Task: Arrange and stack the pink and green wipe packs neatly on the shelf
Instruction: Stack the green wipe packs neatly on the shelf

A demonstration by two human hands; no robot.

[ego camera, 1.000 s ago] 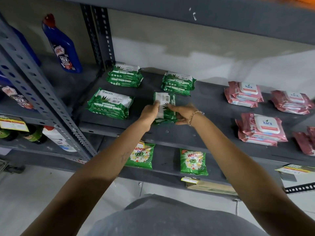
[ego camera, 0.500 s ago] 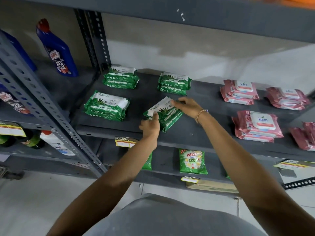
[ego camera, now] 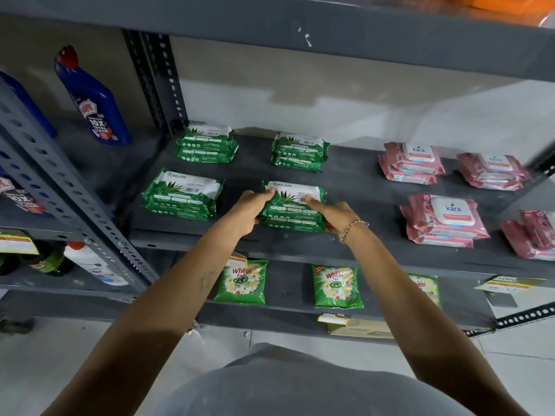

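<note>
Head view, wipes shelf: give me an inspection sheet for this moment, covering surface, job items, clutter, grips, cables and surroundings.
Surface: dark grey metal shelf, scuffed, bare between the stacks.
Job's things: four stacks of green plastic wipe packs; front-right stack lies square between both hands. Pink plastic wipe packs sit in stacks to the right; the rightmost pink packs lie askew at the frame edge.
Clutter: nothing seen on this shelf.
Grips: left hand and right hand each clasp one end of the front-right stack.
Cables: nothing seen.
Surroundings: blue plastic cleaner bottle on the neighbouring shelf at left; green detergent pouches on the shelf below.
</note>
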